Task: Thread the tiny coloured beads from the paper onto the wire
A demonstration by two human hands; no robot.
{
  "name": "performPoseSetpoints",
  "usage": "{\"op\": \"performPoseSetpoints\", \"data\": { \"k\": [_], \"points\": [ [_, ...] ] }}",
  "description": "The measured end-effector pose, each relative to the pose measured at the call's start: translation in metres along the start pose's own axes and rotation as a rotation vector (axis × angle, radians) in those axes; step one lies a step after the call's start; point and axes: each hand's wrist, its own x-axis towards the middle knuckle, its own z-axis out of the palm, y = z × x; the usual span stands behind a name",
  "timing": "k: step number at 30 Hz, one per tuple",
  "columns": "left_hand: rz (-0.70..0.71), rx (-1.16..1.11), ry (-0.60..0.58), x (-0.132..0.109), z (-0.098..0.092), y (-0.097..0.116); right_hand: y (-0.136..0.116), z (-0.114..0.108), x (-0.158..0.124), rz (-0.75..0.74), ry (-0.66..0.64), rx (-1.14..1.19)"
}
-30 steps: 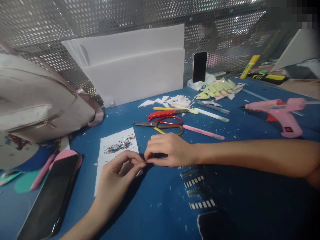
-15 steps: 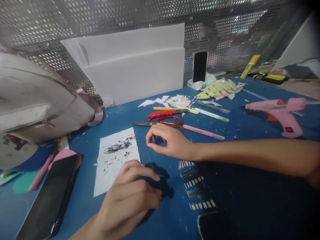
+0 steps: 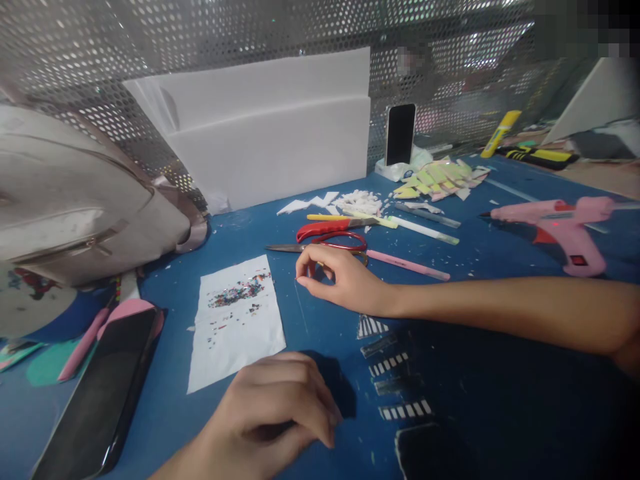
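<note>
- Head view: the right hand (image 3: 345, 283) is rested on the blue table (image 3: 325, 333), just right of the white paper (image 3: 240, 333). Thumb and forefinger are pinched together, and anything between them is too small to be made out.
- The left hand (image 3: 280, 407) is curled closed below the paper, with nothing seen in it.
- Coloured bits (image 3: 235, 293) are heaped on the paper's upper part, so picking at them is judged to be the step in hand.
- A fine fingertip pinch is called for.

At the top of the frame the perforated metal screen (image 3: 75, 40) gleams, the foam boards (image 3: 270, 147) look matt, the paper sheet (image 3: 235, 327) lies dull on the scuffed blue table top (image 3: 165, 427), the phone (image 3: 100, 400) at lower left is glossy, and the scissors (image 3: 325, 233) have red plastic handles and metal blades.
</note>
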Motion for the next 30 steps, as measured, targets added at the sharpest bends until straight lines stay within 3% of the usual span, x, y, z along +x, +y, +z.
{"op": "performPoseSetpoints", "data": {
  "k": [3,8,12,18,21,24,27,30],
  "points": [
    [-0.116,-0.042,-0.018,-0.006,-0.001,-0.002,0.001,0.001,0.0,0.023,0.011,-0.038],
    [-0.184,-0.067,0.041,-0.008,-0.002,-0.006,0.0,0.001,-0.001,0.024,0.017,-0.142],
    [-0.149,0.05,0.122,-0.005,-0.002,-0.008,-0.001,-0.001,-0.001,-0.052,0.007,-0.145],
    [-0.073,0.214,0.149,0.0,-0.003,-0.007,-0.005,-0.004,-0.004,-0.2,0.131,0.046],
    [-0.053,0.274,0.135,-0.003,-0.003,-0.007,-0.007,-0.005,-0.007,-0.24,0.067,0.134],
    [-0.071,0.341,0.143,-0.007,-0.003,-0.009,-0.008,-0.004,-0.009,-0.397,-0.043,0.103],
    [-0.109,0.401,0.222,-0.011,-0.004,-0.01,-0.006,-0.003,-0.011,-0.61,-0.128,-0.003],
    [-0.145,0.43,0.326,-0.012,-0.005,-0.011,-0.003,-0.003,-0.011,-0.621,-0.183,-0.069]
  ]
}}
